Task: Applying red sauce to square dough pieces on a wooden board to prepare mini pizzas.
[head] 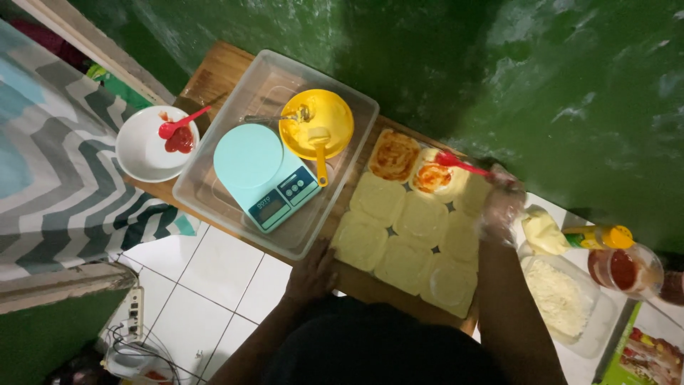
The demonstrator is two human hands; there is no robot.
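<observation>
Red spoon (462, 164) pinched in right hand (501, 207) fingers (504, 180), tip on sauced dough round (433, 178).

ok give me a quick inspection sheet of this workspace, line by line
surface: wooden board on a low bench, over white floor tiles
job's things: pale dough rounds in rows; two at the far end carry red sauce; red spatula
clutter: clear tray with teal scale and yellow bowl; white bowl with sauce; tub of grated cheese; sauce jar
grip: right hand, gloved, holds the spatula over a sauced round; left hand rests on the board's near edge
cables: power strip with cords on the floor
surroundings: green wall; zigzag cloth
</observation>
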